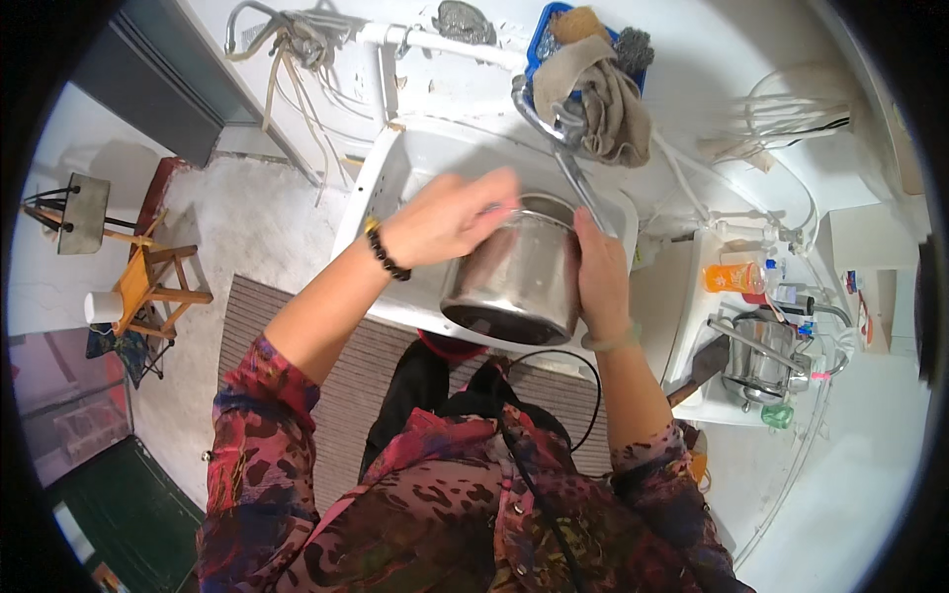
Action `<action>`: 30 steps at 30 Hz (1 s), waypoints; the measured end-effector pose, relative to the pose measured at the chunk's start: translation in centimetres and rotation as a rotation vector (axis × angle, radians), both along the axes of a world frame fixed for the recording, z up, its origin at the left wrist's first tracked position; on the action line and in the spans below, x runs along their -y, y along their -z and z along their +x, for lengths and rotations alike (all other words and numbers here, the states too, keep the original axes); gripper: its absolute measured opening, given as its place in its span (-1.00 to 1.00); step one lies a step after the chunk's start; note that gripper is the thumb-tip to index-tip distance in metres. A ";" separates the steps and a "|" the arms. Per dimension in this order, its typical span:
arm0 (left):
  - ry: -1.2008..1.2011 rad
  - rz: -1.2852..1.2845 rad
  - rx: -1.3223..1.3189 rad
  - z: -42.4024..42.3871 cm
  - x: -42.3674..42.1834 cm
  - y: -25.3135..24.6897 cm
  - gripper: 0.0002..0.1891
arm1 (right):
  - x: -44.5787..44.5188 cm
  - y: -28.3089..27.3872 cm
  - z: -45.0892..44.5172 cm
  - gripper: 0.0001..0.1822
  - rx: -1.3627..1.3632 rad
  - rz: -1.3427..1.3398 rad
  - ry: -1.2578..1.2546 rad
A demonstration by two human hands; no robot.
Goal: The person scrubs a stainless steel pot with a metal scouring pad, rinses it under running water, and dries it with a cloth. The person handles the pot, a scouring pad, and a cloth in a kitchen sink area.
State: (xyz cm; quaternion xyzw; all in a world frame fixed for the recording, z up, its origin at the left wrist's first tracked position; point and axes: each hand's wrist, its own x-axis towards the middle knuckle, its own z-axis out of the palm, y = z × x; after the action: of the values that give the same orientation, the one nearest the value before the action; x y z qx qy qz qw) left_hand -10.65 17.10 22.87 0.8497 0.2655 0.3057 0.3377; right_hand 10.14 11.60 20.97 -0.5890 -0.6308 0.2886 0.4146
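Note:
A shiny stainless-steel pot (511,278) is tilted over the front edge of a white sink (374,170), its dark base towards me. My right hand (604,274) grips its right side, the thumb up by the rim. At the upper left of the pot's rim is my left hand (467,215), fingers curled and slightly blurred. Whether anything sits inside those fingers is hidden. A chrome faucet spout (578,181) slants down just behind the pot and ends near my right thumb.
A grey-brown cloth (604,111) hangs from a blue basket (541,33) with scrubbers, behind the faucet. To the right, a white counter (730,411) bears a kettle (764,356), a spatula (708,363) and an orange-labelled bottle (730,278). A wooden stool (137,278) stands left; a striped mat (296,370) lies underfoot.

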 end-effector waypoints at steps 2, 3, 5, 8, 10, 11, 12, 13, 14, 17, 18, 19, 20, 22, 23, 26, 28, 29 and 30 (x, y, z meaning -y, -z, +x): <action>0.012 0.268 0.061 2.6 0.7 0.1 -0.93 | 0.3 0.6 -0.8 -0.56 0.184 0.126 -0.148; 0.024 0.163 0.039 2.2 0.7 0.6 -0.93 | 0.9 0.2 -1.2 -0.55 0.122 0.051 -0.075; 0.046 -0.020 -0.007 0.6 0.0 1.3 -0.94 | 1.0 -0.5 -1.2 -0.52 -0.001 -0.075 0.072; -0.072 -0.025 0.065 -0.9 0.5 1.1 -0.93 | 1.1 -2.2 -0.5 -0.48 -0.144 -0.230 0.156; -0.067 0.017 0.091 -0.5 1.1 1.4 -0.92 | 0.7 -1.3 -1.2 -0.48 -0.231 -0.225 0.168; -0.022 0.055 0.106 0.6 0.9 1.5 -0.92 | 0.9 -1.1 -1.3 -0.48 -0.204 -0.243 0.127; 0.022 0.100 0.118 1.8 0.4 1.2 -0.92 | 0.8 -1.1 -1.3 -0.49 -0.182 -0.254 0.083; 0.066 0.147 0.130 2.3 0.2 1.0 -0.92 | 0.8 -1.0 -1.3 -0.49 -0.159 -0.263 0.039; 0.082 -0.025 -0.023 0.9 0.7 0.7 -0.93 | 1.4 0.0 -1.1 -0.47 -0.189 -0.274 0.107; -0.038 -0.075 0.177 -1.5 1.0 3.4 -0.93 | 2.1 -2.8 -0.6 -0.44 -0.257 -0.344 0.213; -0.085 -0.234 0.114 -1.6 1.6 3.9 -0.92 | 2.3 -2.1 -0.5 -0.42 -0.363 -0.401 0.224; -0.105 -0.320 0.275 -1.3 1.4 4.3 -0.92 | 2.2 -1.7 -0.3 -0.42 -0.345 -0.359 0.236; -0.123 -0.406 0.436 -0.8 1.2 4.5 -0.91 | 2.0 -1.5 -0.2 -0.42 -0.328 -0.316 0.247; -0.165 -0.609 0.734 -0.6 0.8 4.0 -0.91 | 1.2 -1.8 -0.4 -0.41 -0.249 -0.244 0.292; -0.170 -0.693 0.888 -0.6 1.0 3.9 -0.91 | 1.2 -2.3 -0.3 -0.41 -0.180 -0.219 0.334; -0.284 -0.885 1.261 -1.5 1.0 5.2 -0.88 | 0.8 -1.7 0.8 -0.40 -0.250 -0.177 0.409; -0.099 -1.068 1.459 -2.3 1.2 6.4 -0.85 | 1.3 -1.1 1.2 -0.41 -0.345 -0.223 0.423; 0.003 -1.162 1.557 -2.5 1.4 6.8 -0.84 | 1.6 -1.7 1.1 -0.42 -0.371 -0.266 0.421; -0.077 -1.181 1.556 -2.2 1.7 6.3 -0.80 | 1.9 -2.0 1.2 -0.43 -0.390 -0.306 0.425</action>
State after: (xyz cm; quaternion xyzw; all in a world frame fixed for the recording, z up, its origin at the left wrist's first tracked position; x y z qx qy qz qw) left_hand -12.87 15.38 16.54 0.0955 0.1067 0.6096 0.7796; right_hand 11.30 9.66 22.98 -0.6967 -0.3517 0.3943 0.4852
